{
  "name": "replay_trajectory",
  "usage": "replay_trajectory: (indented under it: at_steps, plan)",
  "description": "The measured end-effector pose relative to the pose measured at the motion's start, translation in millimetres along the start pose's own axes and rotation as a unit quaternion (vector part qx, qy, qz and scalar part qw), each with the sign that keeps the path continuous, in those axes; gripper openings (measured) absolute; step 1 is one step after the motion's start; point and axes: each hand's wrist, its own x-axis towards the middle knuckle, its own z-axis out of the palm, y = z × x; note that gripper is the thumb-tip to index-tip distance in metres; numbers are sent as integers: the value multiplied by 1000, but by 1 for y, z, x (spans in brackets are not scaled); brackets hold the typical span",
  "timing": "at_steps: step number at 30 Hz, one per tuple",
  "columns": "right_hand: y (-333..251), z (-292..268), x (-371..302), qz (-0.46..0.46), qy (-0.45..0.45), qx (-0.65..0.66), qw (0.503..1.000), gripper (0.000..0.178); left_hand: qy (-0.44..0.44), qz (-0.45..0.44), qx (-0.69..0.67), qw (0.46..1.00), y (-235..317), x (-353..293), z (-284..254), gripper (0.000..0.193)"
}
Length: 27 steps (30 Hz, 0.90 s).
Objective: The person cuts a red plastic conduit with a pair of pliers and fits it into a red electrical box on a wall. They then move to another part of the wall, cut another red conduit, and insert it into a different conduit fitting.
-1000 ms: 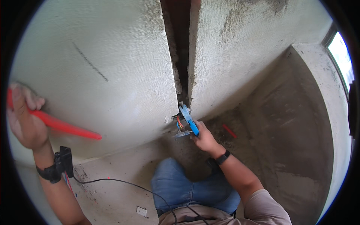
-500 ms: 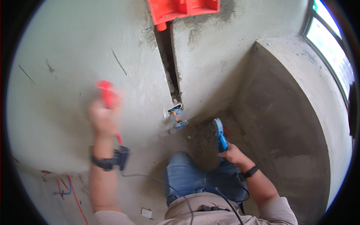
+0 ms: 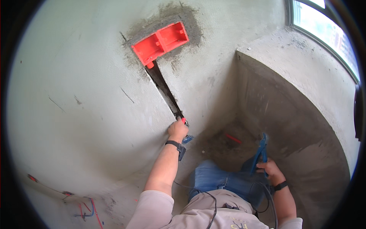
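Observation:
My left hand is closed round a red conduit piece, most of it hidden by the fingers. It presses this to the lower end of the narrow groove cut in the wall. Just below that hand a small blue fitting hangs at the wall. Lower right, by my knee, my right hand grips a blue pipe cutter with its two arms spread apart. A red double wall box sits in the wall at the groove's upper end.
A short red pipe lies on the floor in the corner. On the right a rough concrete ledge runs under the window. Red and blue conduit ends stick out at the lower left. A dark cable crosses my shirt.
My left hand has swung right with the red conduit piece, from beside the plain wall to the groove's foot. My right hand has moved rightward, and the pipe cutter's arms have spread. The view has shifted.

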Motion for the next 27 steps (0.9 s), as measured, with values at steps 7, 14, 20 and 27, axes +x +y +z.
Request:
replay_trajectory:
  at_steps: [7, 14, 20, 27]
  plan:
    - [32, -27, 5, 6, 33, 103, 994, 27, -13, 47, 14, 999, 2, 0, -11, 43]
    - [38, -25, 6, 2, 15, 158, 987, 41, 25, 77, 76, 994, 3, -2, -9, 35]
    - [13, -14, 4, 16, -3, 126, 992, 45, 98, 90, 108, 985, -5, -8, 27, 29]
    - [-52, 43, 11, -14, -55, 0, 998, 39, 92, 95, 80, 988, -21, -15, 41, 35]
